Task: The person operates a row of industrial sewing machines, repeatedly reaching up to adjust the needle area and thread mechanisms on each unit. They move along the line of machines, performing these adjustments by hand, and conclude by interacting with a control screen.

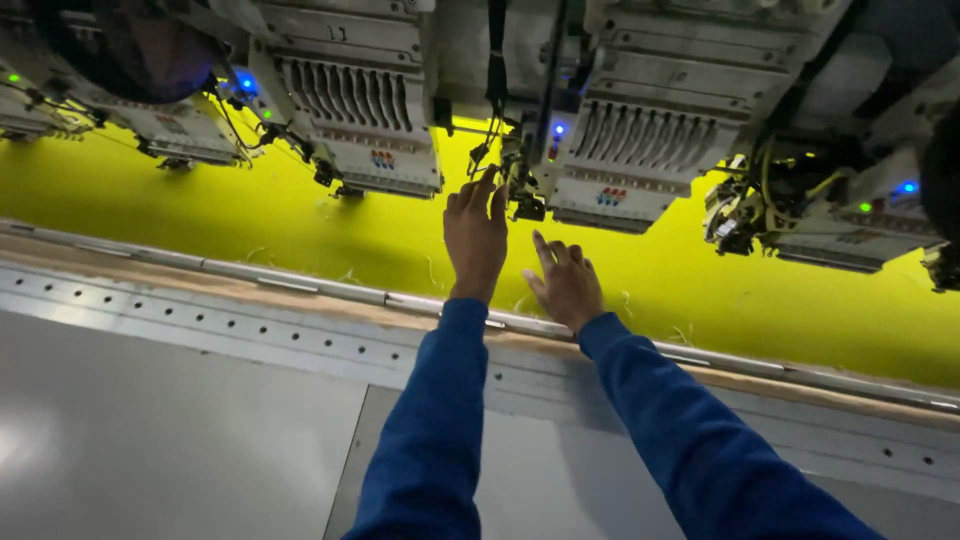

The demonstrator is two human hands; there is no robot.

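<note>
The bright yellow cloth (300,225) looks matt and smooth. The grey metal table (150,420) has a dull sheen. The sleeves are blue knit.

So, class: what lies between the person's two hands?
In the head view, only bare yellow fabric shows between left hand and right hand.

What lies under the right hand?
The right hand rests on yellow fabric, stretched beneath the machine heads. The patch under the palm is hidden, as is whatever lies below the fabric. The left hand reaches toward the needles.
</note>
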